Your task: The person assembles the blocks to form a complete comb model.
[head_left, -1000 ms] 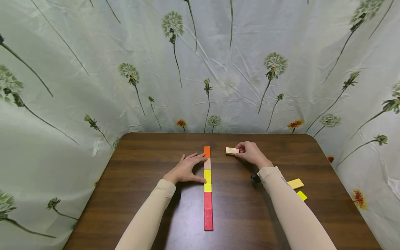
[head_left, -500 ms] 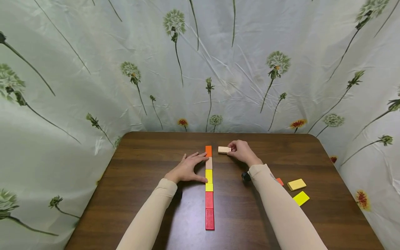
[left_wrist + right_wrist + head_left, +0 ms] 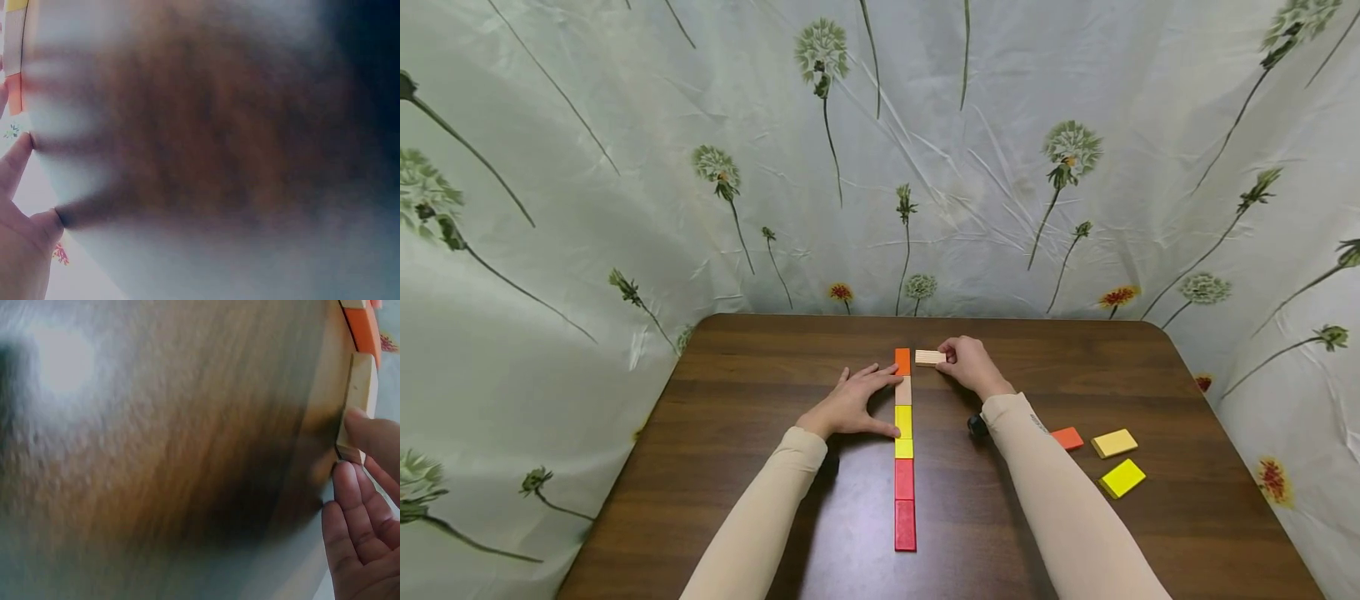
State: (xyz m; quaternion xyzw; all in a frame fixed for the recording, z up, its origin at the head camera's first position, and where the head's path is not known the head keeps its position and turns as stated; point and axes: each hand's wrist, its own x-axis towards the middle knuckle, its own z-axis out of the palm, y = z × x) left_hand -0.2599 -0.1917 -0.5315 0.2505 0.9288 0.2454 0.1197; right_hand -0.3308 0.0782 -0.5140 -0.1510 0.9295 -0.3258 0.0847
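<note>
A straight row of flat blocks runs away from the person: two red ones point(image 3: 906, 525), two yellow ones point(image 3: 903, 417), a pale wooden one point(image 3: 904, 392) and an orange one point(image 3: 902, 358) at the far end. Spread fingers of my left hand point(image 3: 848, 407) rest along the row's left side, forefinger by the pale and orange blocks, thumb by the yellow. My right hand point(image 3: 973, 367) pinches a plain wooden block point(image 3: 928, 358) by its right end. It lies crosswise, just right of the orange block, a narrow gap between them. In the right wrist view, the thumb presses the wooden block's point(image 3: 360, 390) side.
Right of the right forearm lie three loose blocks: orange-red point(image 3: 1067, 438), pale yellow point(image 3: 1115, 443) and bright yellow point(image 3: 1122, 479). The brown wooden table point(image 3: 737, 375) ends at the back against a curtain point(image 3: 985, 167) printed with dandelions.
My right hand has slid the plain wooden block leftward, close to the orange block. The left hand has stayed on the row. The loose orange-red block has come out from behind the right sleeve.
</note>
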